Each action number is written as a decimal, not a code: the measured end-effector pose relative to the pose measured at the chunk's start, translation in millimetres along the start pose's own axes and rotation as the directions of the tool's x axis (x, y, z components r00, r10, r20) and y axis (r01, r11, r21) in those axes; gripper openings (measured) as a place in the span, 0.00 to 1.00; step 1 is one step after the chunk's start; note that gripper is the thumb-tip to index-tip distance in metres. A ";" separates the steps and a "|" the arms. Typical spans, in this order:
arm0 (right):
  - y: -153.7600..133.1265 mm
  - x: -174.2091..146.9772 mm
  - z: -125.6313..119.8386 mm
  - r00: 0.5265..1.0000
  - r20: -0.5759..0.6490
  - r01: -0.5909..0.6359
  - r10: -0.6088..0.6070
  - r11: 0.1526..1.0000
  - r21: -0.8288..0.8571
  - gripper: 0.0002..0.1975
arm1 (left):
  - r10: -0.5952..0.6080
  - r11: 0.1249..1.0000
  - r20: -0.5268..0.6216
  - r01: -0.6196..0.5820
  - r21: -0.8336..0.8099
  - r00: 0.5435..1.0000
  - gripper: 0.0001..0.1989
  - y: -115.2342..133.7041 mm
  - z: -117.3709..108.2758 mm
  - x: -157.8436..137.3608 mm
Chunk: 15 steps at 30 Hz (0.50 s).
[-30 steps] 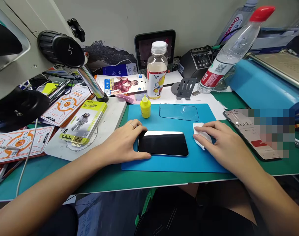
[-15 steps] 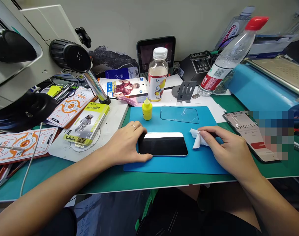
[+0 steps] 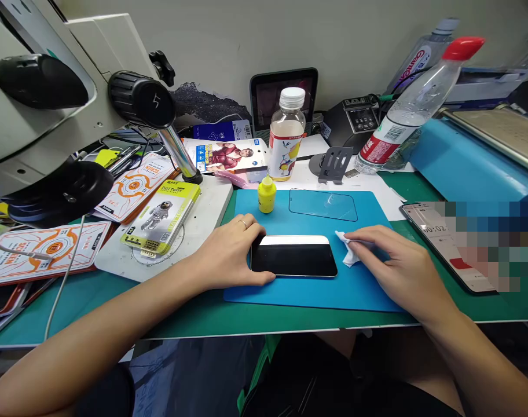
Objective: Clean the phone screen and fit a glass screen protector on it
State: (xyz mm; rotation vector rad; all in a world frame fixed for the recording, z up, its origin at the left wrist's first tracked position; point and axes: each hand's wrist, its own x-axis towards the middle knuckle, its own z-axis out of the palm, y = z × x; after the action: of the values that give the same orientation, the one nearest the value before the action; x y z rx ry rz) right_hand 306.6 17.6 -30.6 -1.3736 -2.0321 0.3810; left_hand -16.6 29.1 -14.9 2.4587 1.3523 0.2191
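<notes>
A phone (image 3: 299,260) with a dark screen lies face up on a blue mat (image 3: 264,294). My left hand (image 3: 231,255) grips its left end, thumb along the near edge and fingers at the far edge. To the right of the phone, my right hand (image 3: 394,263) pinches a crumpled white tissue (image 3: 347,252) just above the mat, apart from the phone. Behind the phone lies a clear screen protector (image 3: 322,205) with a black border. A small yellow bottle (image 3: 266,197) with a pointed tip stands left of the protector.
A microscope (image 3: 94,110) overhangs the left side, above boxed screens (image 3: 51,249) and a yellow battery pack (image 3: 162,217). Drink bottles (image 3: 285,136) and a red-capped bottle (image 3: 394,139) stand behind the mat. Another phone (image 3: 442,231) showing a timer lies at the right.
The view has shifted slightly, so everything sits a little further right. My right hand and the tissue have come slightly nearer the phone; my left hand keeps its hold.
</notes>
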 end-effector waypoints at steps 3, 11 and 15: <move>-1.9 3.4 -0.3 0.998 0.001 0.055 -0.055 0.998 -0.037 0.10 | 0.005 1.000 0.000 -0.005 0.005 1.000 0.27 -0.2 0.1 0.1; -31.2 45.2 13.3 0.998 0.040 0.040 -0.039 0.999 -0.015 0.15 | 0.028 1.000 -0.012 -0.028 0.011 1.000 0.28 -2.3 0.8 -0.3; -50.8 94.9 43.2 0.975 0.195 0.093 -0.109 0.992 0.087 0.30 | 0.028 0.999 -0.031 -0.027 0.029 0.999 0.27 -1.6 2.4 -0.5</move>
State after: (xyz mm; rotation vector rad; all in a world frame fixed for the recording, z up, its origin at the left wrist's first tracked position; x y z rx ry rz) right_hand 219.0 87.6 -1.1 -1.2208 -2.2152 0.5660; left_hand -17.5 28.9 -17.7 2.5083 1.3442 0.2469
